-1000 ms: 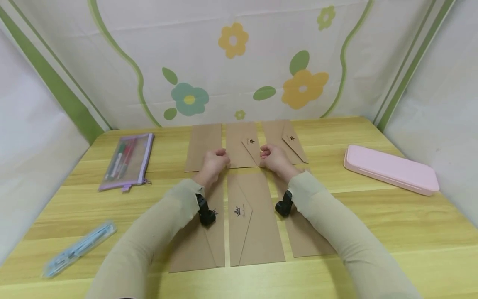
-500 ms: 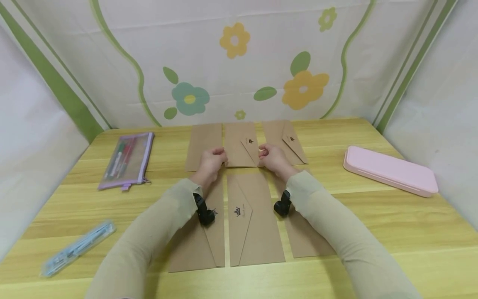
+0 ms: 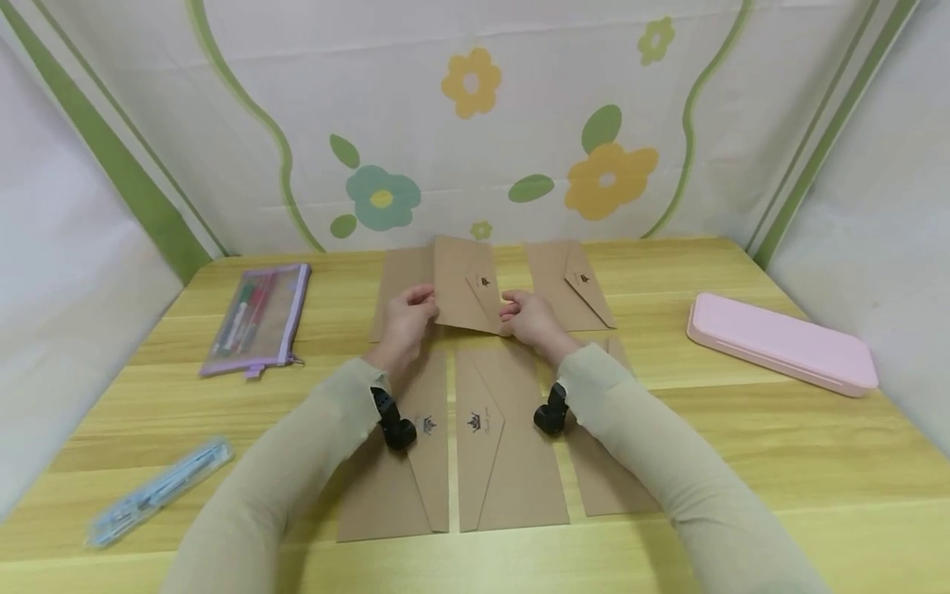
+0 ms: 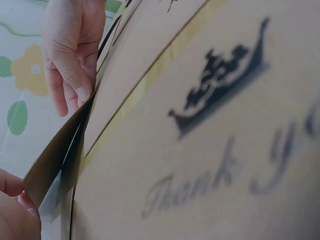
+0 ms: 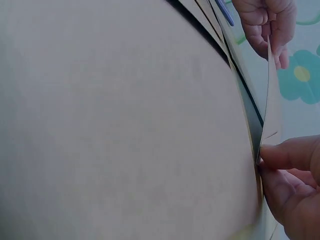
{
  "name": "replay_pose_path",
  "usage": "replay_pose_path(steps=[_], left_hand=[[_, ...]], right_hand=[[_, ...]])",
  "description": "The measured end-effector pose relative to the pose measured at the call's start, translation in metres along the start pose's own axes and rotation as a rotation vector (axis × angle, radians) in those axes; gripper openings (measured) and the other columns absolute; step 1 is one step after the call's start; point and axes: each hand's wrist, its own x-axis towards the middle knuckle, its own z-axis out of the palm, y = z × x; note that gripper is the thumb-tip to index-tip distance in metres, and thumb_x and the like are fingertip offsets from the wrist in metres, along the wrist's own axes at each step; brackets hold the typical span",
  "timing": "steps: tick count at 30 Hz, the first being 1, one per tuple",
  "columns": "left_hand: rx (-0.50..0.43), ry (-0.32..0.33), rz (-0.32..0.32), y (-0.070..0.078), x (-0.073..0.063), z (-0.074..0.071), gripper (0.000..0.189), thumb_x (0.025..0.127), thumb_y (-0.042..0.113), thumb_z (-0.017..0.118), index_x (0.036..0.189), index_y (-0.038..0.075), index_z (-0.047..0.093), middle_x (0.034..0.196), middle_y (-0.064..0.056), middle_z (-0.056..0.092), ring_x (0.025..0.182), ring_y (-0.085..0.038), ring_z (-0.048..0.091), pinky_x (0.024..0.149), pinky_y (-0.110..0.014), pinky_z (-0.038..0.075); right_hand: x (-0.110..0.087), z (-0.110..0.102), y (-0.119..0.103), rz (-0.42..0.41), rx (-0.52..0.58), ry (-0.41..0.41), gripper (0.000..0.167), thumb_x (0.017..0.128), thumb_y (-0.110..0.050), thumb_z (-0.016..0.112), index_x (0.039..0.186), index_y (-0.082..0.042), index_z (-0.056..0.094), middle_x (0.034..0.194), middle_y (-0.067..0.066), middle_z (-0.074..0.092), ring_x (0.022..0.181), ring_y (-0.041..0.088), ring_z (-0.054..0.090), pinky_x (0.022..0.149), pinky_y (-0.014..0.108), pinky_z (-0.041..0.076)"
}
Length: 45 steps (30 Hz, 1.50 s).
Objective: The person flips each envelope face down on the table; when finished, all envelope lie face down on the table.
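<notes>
A brown kraft envelope (image 3: 456, 285) with a small printed crown is raised and tilted, its near edge off the table. My left hand (image 3: 404, 324) pinches its left corner. At its lower right corner my right hand (image 3: 533, 320) pinches the edge between thumb and finger, clearly seen in the right wrist view. The lifted envelope overlaps the back-left envelope (image 3: 393, 285). A back-right envelope (image 3: 552, 293) lies flat beyond my right hand. In the front row lie the left envelope (image 3: 371, 495), the middle one (image 3: 523, 462) and the right one (image 3: 612, 474), partly under my forearms.
A purple-edged mesh pouch (image 3: 285, 305) with pens inside lies at the back left. Nearer on that side is a clear packet of light blue pens (image 3: 159, 492). To the right sits a pink case (image 3: 779, 340). A flowered white cloth (image 3: 475, 157) hangs behind the table.
Both hands have lifted the back-middle envelope off the table and shifted it left over its neighbour. A gap now shows beside the back-right envelope.
</notes>
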Motion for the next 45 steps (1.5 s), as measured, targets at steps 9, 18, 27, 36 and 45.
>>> replay_pose_path(steps=[9,18,27,36,45], left_hand=[[-0.051,0.029,0.033,0.009,-0.001,-0.009,0.039,0.084,-0.01,0.053,0.122,-0.001,0.056,0.111,-0.007,0.054,0.103,-0.013,0.05,0.083,-0.018,0.046],[-0.144,0.02,0.075,0.019,-0.003,-0.005,0.042,0.082,-0.012,0.051,0.123,-0.003,0.054,0.106,-0.004,0.053,0.098,-0.011,0.049,0.073,-0.012,0.045],[-0.15,-0.001,0.093,0.028,-0.011,0.008,0.04,0.085,-0.006,0.054,0.124,0.001,0.055,0.116,-0.007,0.055,0.106,-0.013,0.05,0.085,-0.02,0.046],[-0.1,-0.004,0.211,0.035,-0.01,0.03,0.034,0.086,-0.003,0.057,0.12,-0.004,0.056,0.119,-0.017,0.057,0.102,-0.016,0.053,0.084,-0.022,0.046],[0.036,-0.053,0.257,0.035,-0.01,0.048,0.031,0.088,0.006,0.058,0.119,-0.001,0.058,0.118,-0.018,0.058,0.098,-0.017,0.053,0.082,-0.025,0.046]], right_hand=[[0.0,0.015,-0.003,-0.021,0.054,-0.032,0.069,0.078,0.012,0.06,0.141,-0.002,0.036,0.121,0.017,0.055,0.107,0.023,0.052,0.088,0.029,0.048],[0.002,0.023,-0.005,-0.028,0.086,-0.049,0.067,0.079,0.012,0.058,0.141,-0.002,0.035,0.126,0.017,0.053,0.116,0.026,0.05,0.094,0.032,0.046],[0.0,0.022,-0.004,-0.04,0.126,-0.082,0.064,0.083,0.011,0.056,0.142,-0.002,0.033,0.129,0.018,0.05,0.119,0.027,0.048,0.098,0.033,0.043],[-0.002,0.019,-0.001,-0.067,0.165,-0.109,0.062,0.084,0.009,0.055,0.141,0.0,0.032,0.136,0.02,0.046,0.125,0.029,0.045,0.101,0.036,0.041],[-0.001,0.02,0.005,-0.068,0.209,-0.096,0.059,0.083,0.009,0.056,0.139,0.001,0.036,0.134,0.019,0.047,0.124,0.028,0.046,0.101,0.035,0.041]])
